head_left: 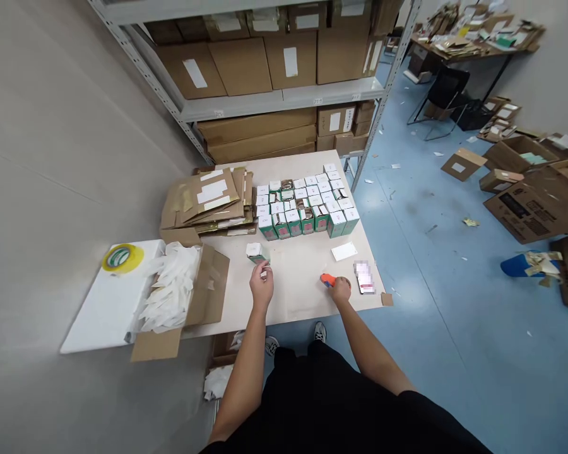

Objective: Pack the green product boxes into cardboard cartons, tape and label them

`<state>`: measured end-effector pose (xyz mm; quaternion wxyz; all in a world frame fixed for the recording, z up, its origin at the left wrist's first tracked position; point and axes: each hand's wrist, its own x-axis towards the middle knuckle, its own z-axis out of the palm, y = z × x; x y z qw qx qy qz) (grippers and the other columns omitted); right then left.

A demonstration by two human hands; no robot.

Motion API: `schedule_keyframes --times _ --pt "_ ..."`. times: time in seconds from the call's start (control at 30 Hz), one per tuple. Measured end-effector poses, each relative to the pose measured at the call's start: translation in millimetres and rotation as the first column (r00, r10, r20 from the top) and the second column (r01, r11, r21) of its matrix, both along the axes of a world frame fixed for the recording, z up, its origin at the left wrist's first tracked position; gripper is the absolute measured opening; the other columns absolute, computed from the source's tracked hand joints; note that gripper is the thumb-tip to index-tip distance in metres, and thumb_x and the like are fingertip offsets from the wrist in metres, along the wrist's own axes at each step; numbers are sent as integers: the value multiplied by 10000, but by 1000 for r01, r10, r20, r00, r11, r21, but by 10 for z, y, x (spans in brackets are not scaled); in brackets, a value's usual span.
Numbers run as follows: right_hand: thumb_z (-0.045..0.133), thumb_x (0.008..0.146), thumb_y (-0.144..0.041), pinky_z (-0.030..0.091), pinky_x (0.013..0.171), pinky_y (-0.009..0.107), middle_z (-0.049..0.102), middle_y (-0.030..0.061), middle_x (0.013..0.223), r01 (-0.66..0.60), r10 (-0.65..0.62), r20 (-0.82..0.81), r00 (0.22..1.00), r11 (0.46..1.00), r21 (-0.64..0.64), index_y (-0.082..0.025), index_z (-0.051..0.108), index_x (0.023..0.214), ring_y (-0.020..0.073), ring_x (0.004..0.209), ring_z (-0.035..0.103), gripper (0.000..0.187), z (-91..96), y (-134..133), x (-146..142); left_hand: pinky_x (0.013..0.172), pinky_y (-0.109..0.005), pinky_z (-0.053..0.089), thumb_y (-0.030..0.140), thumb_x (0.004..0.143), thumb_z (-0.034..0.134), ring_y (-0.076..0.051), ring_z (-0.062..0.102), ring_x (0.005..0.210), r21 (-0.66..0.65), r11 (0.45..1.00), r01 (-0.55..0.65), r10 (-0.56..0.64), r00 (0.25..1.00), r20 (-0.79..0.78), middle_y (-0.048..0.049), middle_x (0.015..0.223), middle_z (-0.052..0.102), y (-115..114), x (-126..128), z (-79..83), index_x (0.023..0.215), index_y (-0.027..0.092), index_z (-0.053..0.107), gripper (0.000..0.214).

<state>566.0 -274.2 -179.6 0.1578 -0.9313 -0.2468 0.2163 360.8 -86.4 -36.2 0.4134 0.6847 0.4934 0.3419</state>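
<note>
My left hand [262, 287] is just in front of a small green-and-white box [257, 252] standing alone on the table. Its thumb and fingers are pinched together, with a pale bit showing at the tips that is too small to name. In my right hand [341, 290], lower on the table, is an orange box cutter [328, 279] with a blue part, its front end pointing left. Behind both hands stand rows of similar green-and-white boxes [293, 221]; several have open tops with brown or white contents showing.
Flattened cardboard [208, 195] is stacked at the left, near an open carton [213, 277] of white packing material. Yellow tape [123, 257] lies further left. A white card [344, 251] and a phone [364, 277] lie at the right. Shelving [284, 98] rises behind the table.
</note>
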Motion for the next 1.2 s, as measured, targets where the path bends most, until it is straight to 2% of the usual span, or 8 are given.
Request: schedule_keyframes --times 0.07,0.13,0.27,0.4,0.53,0.73,0.97,1.2 --pt "626 884 -234 518 841 331 694 163 1221 8 -7 -41 999 999 36 -163 691 1200 281 1107 674 331 195 168 3 809 -291 566 322 946 545 -206 668 1050 -8 1000 10 -10 1000 16 -109 1212 687 37 96 36 1205 211 705 324" --pt "588 904 -246 515 880 323 686 130 1260 -35 42 -35 999 983 180 -189 665 1263 255 1121 666 371 418 368 -37 830 -305 574 315 941 552 -205 669 1046 -8 1000 21 -21 999 35 -108 1207 683 68 169 79 1218 214 706 333" --pt "537 905 -253 534 875 337 703 91 1212 -178 208 -17 978 872 455 -197 673 1211 215 968 682 340 830 804 -295 893 -336 582 292 933 567 -211 663 1082 18 998 53 -54 996 72 -109 1223 674 134 173 200 1237 216 702 341" --pt "540 891 -258 545 882 360 703 79 1217 -273 342 -11 940 769 578 -213 673 1200 217 956 678 340 1130 1274 -660 941 -347 580 294 943 570 -214 643 1147 65 997 49 -54 995 79 -105 1284 652 310 -86 368 1281 234 682 361" --pt "550 894 -261 559 870 350 700 75 1255 -335 418 11 908 711 618 -224 654 1256 216 1006 679 379 1327 1816 -964 953 -359 574 312 941 596 -234 616 1221 77 997 1 -6 998 62 -110 1345 630 693 -508 513 1317 247 664 388" --pt "556 905 -261 561 905 340 689 87 1310 -418 478 75 875 668 616 -214 623 1339 218 1067 677 442 1518 2771 -1278 955 -381 577 325 924 639 -257 597 1265 67 997 -31 25 996 82 -109 1377 626 1599 -986 569 1364 269 643 444" --pt "566 908 -264 513 1028 364 663 95 1371 -493 485 184 855 649 579 -206 612 1381 246 1210 635 479 1737 4082 -1438 983 -387 551 328 919 652 -281 579 1305 26 999 21 -23 996 85 -122 1428 612 2994 -1168 600 1407 244 619 497" --pt "559 919 -260 488 1065 370 645 92 1409 -518 478 217 851 698 494 -211 598 1417 242 1230 626 501 1686 5280 -1404 1080 -425 475 305 826 750 -305 602 1293 -16 998 54 -54 998 38 -148 1362 662 4408 -1282 358 1360 211 645 552"
